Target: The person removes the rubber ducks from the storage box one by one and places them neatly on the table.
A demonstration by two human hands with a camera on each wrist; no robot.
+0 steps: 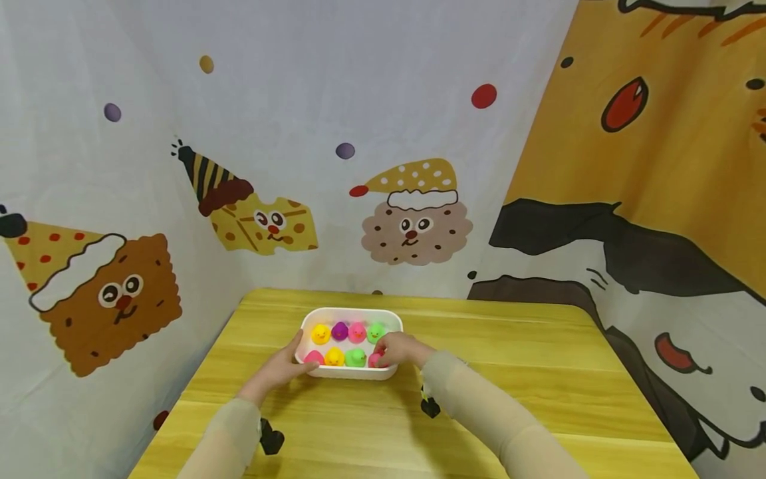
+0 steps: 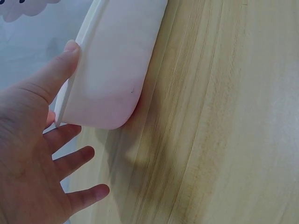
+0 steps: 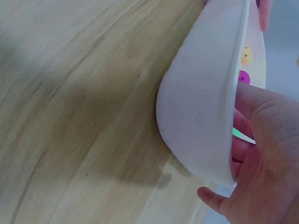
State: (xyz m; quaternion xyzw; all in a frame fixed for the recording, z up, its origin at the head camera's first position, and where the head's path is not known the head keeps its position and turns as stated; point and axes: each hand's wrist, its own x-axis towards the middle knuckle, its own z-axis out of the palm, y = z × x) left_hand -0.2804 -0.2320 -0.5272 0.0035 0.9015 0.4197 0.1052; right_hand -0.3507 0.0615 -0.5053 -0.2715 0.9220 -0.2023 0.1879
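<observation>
Touched white tray (image 1: 350, 374) on wood-grain surface (image 1: 341, 432), near cartoon-print backdrop (image 1: 281, 100), with left hand (image 1: 282, 366) spread wide; pinched pink duck (image 1: 374, 360) with right hand (image 1: 401, 348).

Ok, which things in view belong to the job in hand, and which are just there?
In the job:
tray
eight ducks, inside it
left hand, touching the tray
right hand, at the near right pink duck

Just there:
table, under the tray
printed cloth, behind
black wrist gear
</observation>
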